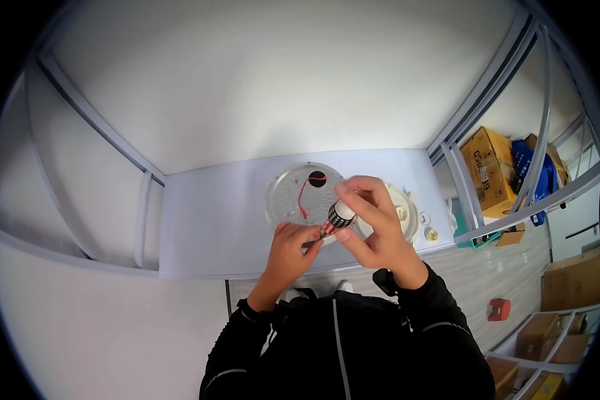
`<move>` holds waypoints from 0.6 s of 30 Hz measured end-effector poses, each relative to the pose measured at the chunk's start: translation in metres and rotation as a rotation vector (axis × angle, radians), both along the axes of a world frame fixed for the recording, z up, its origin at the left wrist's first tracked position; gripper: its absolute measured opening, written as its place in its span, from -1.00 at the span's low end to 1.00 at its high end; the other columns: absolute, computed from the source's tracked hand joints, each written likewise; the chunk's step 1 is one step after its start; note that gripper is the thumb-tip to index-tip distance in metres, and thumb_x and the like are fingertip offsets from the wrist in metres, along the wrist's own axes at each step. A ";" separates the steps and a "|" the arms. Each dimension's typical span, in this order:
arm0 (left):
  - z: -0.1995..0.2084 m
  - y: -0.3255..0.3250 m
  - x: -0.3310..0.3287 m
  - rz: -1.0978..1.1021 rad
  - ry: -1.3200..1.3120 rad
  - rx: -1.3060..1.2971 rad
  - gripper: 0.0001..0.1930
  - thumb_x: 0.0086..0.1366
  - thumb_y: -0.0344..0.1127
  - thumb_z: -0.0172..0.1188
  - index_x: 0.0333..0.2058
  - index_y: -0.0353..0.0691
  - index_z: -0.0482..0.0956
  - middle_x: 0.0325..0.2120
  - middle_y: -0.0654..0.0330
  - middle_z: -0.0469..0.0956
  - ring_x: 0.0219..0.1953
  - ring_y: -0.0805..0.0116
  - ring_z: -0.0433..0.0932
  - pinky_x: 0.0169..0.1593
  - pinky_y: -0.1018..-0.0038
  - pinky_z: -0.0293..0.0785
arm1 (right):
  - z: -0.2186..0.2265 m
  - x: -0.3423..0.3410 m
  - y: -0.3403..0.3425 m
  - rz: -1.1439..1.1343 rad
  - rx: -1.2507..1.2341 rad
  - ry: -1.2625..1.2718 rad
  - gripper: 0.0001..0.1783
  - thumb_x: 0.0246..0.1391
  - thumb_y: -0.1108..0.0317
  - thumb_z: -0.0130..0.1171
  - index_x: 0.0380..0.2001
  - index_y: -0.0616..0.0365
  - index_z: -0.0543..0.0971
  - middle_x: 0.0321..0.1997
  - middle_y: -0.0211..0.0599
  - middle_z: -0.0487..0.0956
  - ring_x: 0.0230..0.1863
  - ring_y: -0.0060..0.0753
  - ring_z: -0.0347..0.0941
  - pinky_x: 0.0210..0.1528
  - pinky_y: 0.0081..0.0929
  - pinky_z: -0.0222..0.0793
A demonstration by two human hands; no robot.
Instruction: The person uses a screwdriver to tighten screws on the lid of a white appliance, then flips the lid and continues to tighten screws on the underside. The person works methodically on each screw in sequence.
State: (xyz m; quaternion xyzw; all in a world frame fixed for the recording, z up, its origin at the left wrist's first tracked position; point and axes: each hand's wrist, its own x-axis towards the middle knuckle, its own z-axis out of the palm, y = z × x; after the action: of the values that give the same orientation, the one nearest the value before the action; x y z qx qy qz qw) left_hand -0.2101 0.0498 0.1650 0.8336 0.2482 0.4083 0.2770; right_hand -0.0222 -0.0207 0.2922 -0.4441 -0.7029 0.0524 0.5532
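Above a round silver tray, I hold a small rounded object with a white end, a black-and-white patterned band and red-and-white stripes below. My right hand grips its white end and band between thumb and fingers. The fingertips of my left hand are closed at the striped lower end; the exact spot they pinch is partly hidden. On the tray lies a black disc, with a thin red cord trailing from it toward the left hand.
Right of the tray, a cream round dish holds small pale pieces. Two small round items, one a yellowish cup, stand near the right end of the white table. Metal-framed panels flank the table. Cardboard boxes and a red stool are farther right.
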 end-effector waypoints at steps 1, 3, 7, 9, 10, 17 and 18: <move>-0.001 0.000 -0.001 0.002 -0.002 -0.010 -0.70 0.13 -0.43 0.49 -0.13 -0.15 0.72 -0.31 0.28 0.76 -0.23 0.17 0.67 0.05 0.22 0.45 | 0.000 -0.002 0.002 0.017 0.004 0.038 -0.33 -0.02 0.31 0.63 0.21 0.12 0.67 0.03 -0.19 0.53 -0.11 -0.24 0.55 -0.19 -0.41 0.51; -0.002 0.001 0.000 0.000 -0.006 0.001 -0.69 0.11 -0.44 0.51 -0.14 -0.14 0.72 -0.33 0.29 0.74 -0.23 0.18 0.66 0.03 0.22 0.45 | -0.003 -0.002 0.003 0.038 -0.019 0.073 -0.33 -0.02 0.30 0.63 0.21 0.11 0.68 -0.02 -0.21 0.53 -0.15 -0.28 0.53 -0.21 -0.43 0.49; -0.010 0.002 -0.004 0.008 -0.026 0.053 -0.65 0.08 -0.45 0.53 -0.12 -0.19 0.71 -0.26 0.22 0.72 -0.19 0.13 0.65 0.02 0.21 0.48 | -0.011 0.014 0.000 -0.005 -0.033 -0.128 -0.33 0.11 0.43 0.49 0.32 0.16 0.58 0.12 -0.08 0.58 0.03 -0.10 0.60 -0.03 -0.35 0.58; -0.003 0.001 -0.010 0.058 -0.110 0.099 -0.63 0.08 -0.45 0.52 -0.09 -0.22 0.70 -0.17 0.14 0.70 -0.15 0.08 0.63 0.03 0.19 0.51 | -0.012 0.015 -0.001 -0.038 -0.027 -0.177 -0.32 0.12 0.47 0.46 0.34 0.17 0.57 0.15 -0.06 0.59 0.06 -0.07 0.62 0.02 -0.34 0.60; 0.000 0.001 -0.013 0.083 -0.152 0.122 -0.62 0.08 -0.46 0.51 -0.08 -0.23 0.70 -0.13 0.10 0.68 -0.13 0.05 0.63 0.04 0.19 0.52 | -0.011 0.013 -0.001 -0.036 -0.016 -0.146 -0.32 0.09 0.45 0.50 0.31 0.17 0.59 0.12 -0.09 0.59 0.03 -0.11 0.61 -0.01 -0.35 0.58; -0.008 0.041 -0.046 0.153 -0.053 0.101 -0.58 0.13 -0.43 0.45 0.00 -0.25 0.68 0.06 0.02 0.62 0.13 -0.10 0.57 0.21 0.10 0.50 | -0.004 -0.003 0.001 0.013 -0.064 -0.018 -0.29 -0.02 0.37 0.60 0.26 0.15 0.63 0.06 -0.14 0.56 -0.09 -0.20 0.55 -0.07 -0.38 0.51; -0.005 0.044 -0.048 0.123 -0.016 0.108 -0.57 0.13 -0.41 0.46 0.02 -0.25 0.68 0.08 0.02 0.62 0.18 -0.12 0.55 0.25 0.09 0.49 | -0.005 0.006 -0.003 0.005 -0.088 -0.091 -0.27 0.04 0.42 0.54 0.32 0.16 0.58 0.11 -0.10 0.57 -0.02 -0.12 0.57 0.01 -0.35 0.54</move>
State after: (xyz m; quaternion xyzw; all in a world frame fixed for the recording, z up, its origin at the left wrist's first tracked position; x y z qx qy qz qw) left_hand -0.2580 0.0940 0.1604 0.8272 0.2741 0.4442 0.2081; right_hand -0.0161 -0.0236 0.2874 -0.4683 -0.7252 0.0644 0.5006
